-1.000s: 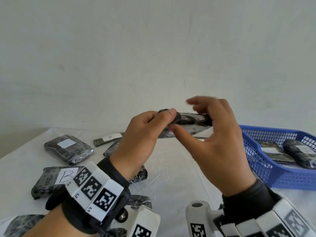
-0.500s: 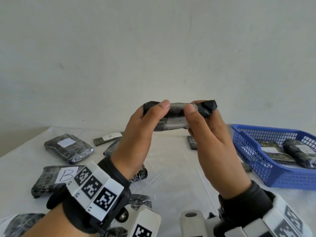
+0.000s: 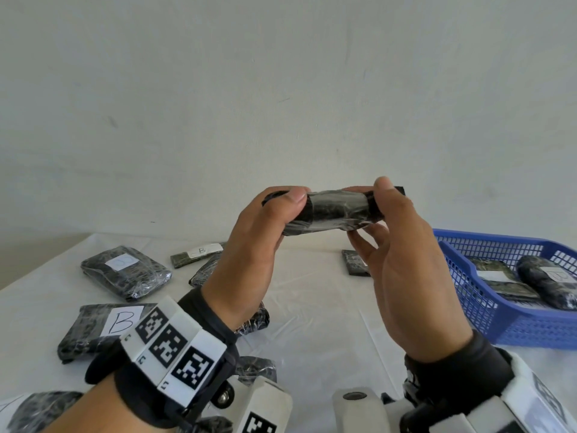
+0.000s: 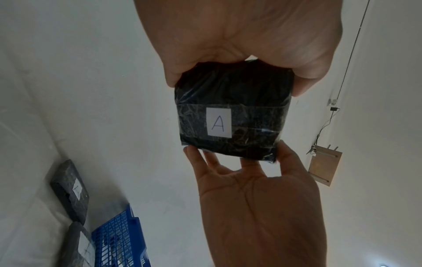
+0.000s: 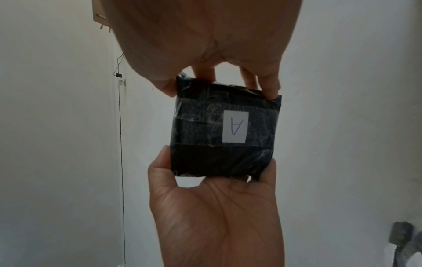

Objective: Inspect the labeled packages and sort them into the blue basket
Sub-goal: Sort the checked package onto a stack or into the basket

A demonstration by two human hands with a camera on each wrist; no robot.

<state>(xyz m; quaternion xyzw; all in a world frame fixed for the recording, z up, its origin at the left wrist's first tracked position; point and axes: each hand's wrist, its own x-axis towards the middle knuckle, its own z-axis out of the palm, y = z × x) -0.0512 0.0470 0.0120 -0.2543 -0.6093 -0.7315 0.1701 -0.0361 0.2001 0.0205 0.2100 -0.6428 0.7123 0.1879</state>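
Note:
Both hands hold one black wrapped package (image 3: 335, 210) up above the table, flat, edge-on in the head view. My left hand (image 3: 278, 220) grips its left end with the thumb on top. My right hand (image 3: 387, 210) pinches its right end between thumb and fingers. From the wrist cameras I see its underside (image 4: 230, 101) with a white label reading A (image 4: 218, 123), also on the package (image 5: 205, 126) as the label (image 5: 235, 126). The blue basket (image 3: 515, 326) stands on the table to the right, below my right hand.
Two wrapped packages (image 3: 546, 285) lie in the basket. Several more lie on the white table at the left, one labelled B (image 3: 121, 321), another (image 3: 125, 271) behind it. A small flat one (image 3: 356, 262) lies mid-table. A white wall is behind.
The package has risen slightly and turned flat. My right hand has shifted from loose fingertips to a thumb-and-finger pinch on its right end.

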